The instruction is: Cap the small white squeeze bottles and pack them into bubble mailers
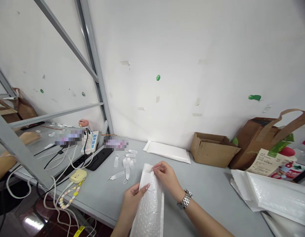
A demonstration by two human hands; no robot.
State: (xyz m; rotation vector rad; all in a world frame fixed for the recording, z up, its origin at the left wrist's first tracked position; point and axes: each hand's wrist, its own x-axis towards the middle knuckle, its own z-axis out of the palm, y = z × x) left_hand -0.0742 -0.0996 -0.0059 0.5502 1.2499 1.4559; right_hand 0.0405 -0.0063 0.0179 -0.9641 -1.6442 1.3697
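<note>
A long white bubble mailer (149,207) lies lengthwise in front of me, its flap end pointing toward the wall. My left hand (134,197) grips its left edge, thumb on top and fingers underneath. At the upper end, my right hand (164,174) pinches the mailer near its flap, and a metal watch sits on that wrist. Whether anything small is between the right fingertips, I cannot tell. Just left of the mailer, several small white tags with loops (127,164) lie scattered on the grey table (199,200).
A flat white mailer (167,151) rests by the wall. Right of it stand an open cardboard box (214,151), a brown paper bag (251,138) and a stack of bubble mailers (280,197). A power strip (90,143) and tangled cables lie left, near a metal frame (103,98) and another person's arm (3,164).
</note>
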